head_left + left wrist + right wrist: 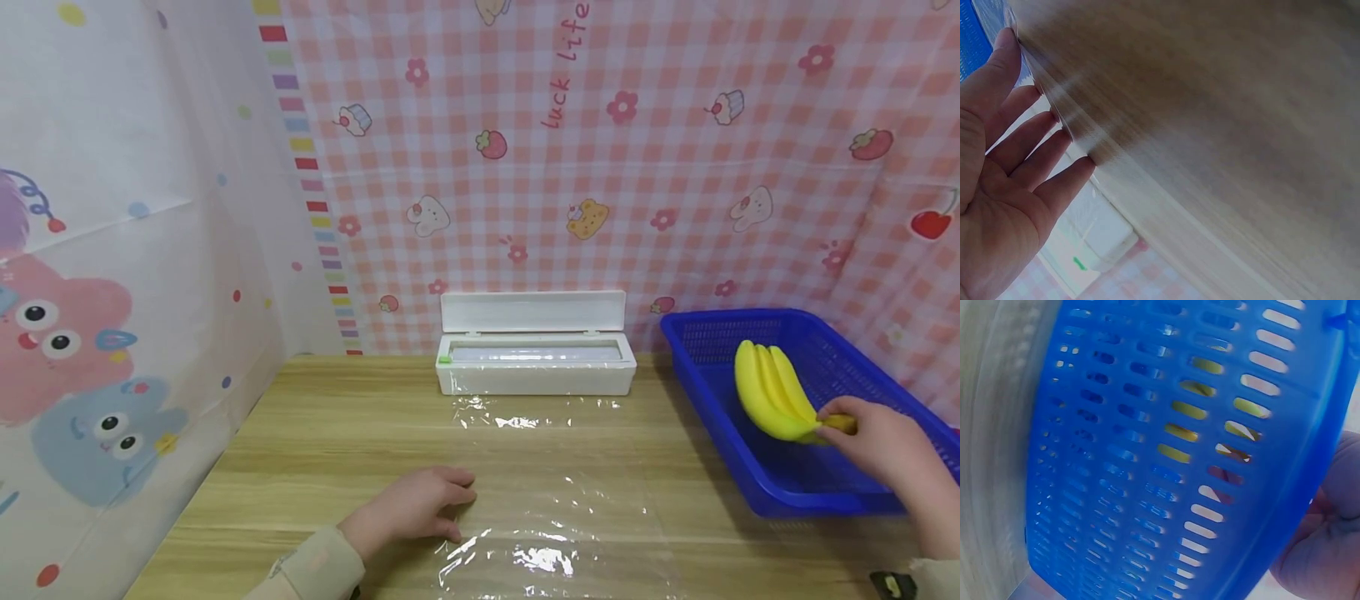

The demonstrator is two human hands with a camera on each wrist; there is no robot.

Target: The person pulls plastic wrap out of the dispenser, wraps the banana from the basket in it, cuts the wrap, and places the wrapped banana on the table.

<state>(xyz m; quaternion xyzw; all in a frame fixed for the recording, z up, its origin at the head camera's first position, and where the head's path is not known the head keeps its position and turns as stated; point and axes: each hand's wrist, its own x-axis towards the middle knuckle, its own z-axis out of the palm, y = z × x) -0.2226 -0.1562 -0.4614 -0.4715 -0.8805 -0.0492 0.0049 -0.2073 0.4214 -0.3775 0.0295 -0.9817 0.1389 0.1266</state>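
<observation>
A bunch of yellow bananas is inside the blue plastic basket on the right. My right hand pinches the bunch by its stem end, over the basket. In the right wrist view the perforated basket wall hides most of the bananas and part of the hand. My left hand rests at the left edge of a sheet of clear plastic wrap spread on the wooden table. Its fingers are spread and relaxed, with fingertips touching down at the table surface.
A white cling film dispenser stands at the back of the table, lid raised, the wrap running out of its front. A pink checked cloth hangs behind, and a white printed cloth hangs at the left. The wooden table lies between.
</observation>
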